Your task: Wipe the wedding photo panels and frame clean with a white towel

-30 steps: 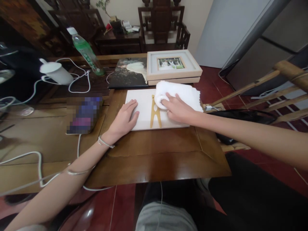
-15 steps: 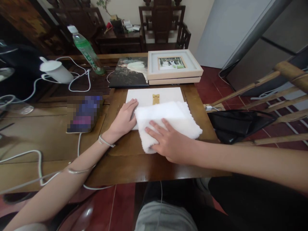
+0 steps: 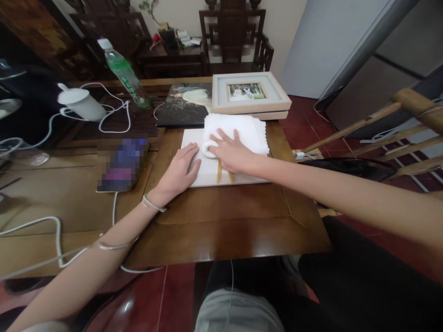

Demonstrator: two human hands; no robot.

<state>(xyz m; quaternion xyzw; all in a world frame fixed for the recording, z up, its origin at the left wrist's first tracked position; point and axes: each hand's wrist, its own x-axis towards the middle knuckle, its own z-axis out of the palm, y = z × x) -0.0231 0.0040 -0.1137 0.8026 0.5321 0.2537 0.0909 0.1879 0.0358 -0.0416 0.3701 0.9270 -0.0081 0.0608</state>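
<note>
Wiping, prob. — R hand [image 3: 234, 153] grasping fluffy white cloth [image 3: 249, 133]; L hand [image 3: 178, 171], fingers released, 9 o'clock on flat white board [image 3: 206, 174] — next stroke needs bracing.

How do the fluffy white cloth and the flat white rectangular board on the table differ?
The fluffy white cloth looks soft and folded, while the flat white rectangular board looks stiff. The cloth's right edge looks ragged; the board's visible edges are straight. The right hand is on the cloth, the left hand at the board's left edge. Both are white.
</note>
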